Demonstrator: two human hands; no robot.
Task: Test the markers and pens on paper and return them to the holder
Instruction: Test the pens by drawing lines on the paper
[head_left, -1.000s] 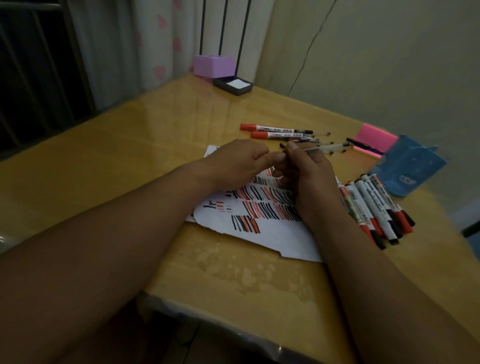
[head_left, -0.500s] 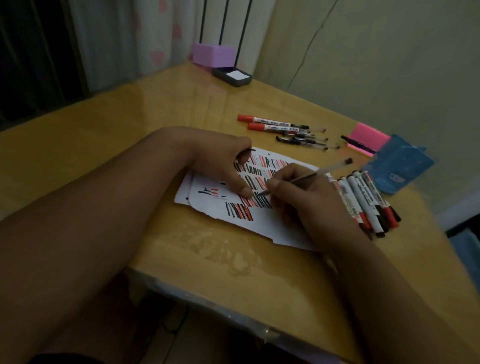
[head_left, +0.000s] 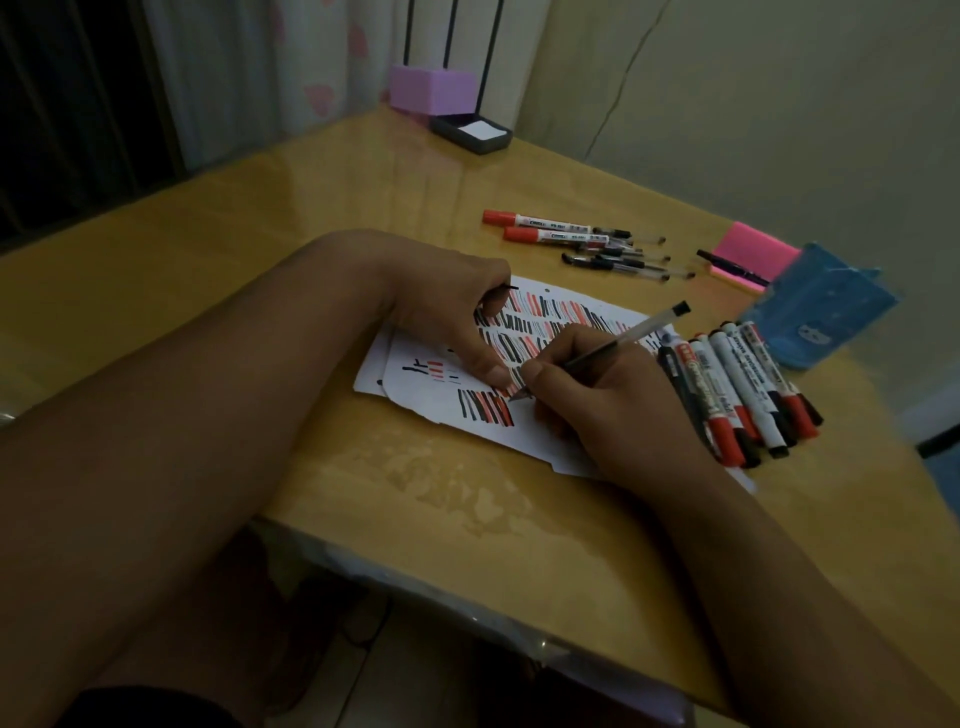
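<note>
Your right hand (head_left: 608, 400) now grips uncapped pen (head_left: 639, 330), tip down on paper (head_left: 431, 401); left hand (head_left: 452, 312) pinches cap (head_left: 511, 287), pins it. Testing underway.

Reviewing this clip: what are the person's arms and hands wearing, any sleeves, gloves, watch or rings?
Nothing visible. The left forearm and right forearm are bare to the frame edge, no sleeves. The left hand and right hand are ungloved; no ring, watch or bracelet shows, though the light is dim.

Right hand (head_left: 618, 410) has lowered the pen (head_left: 639, 332) tip onto the paper (head_left: 421, 397); left hand (head_left: 447, 306), gripping the cap (head_left: 510, 287), pins it.
</note>
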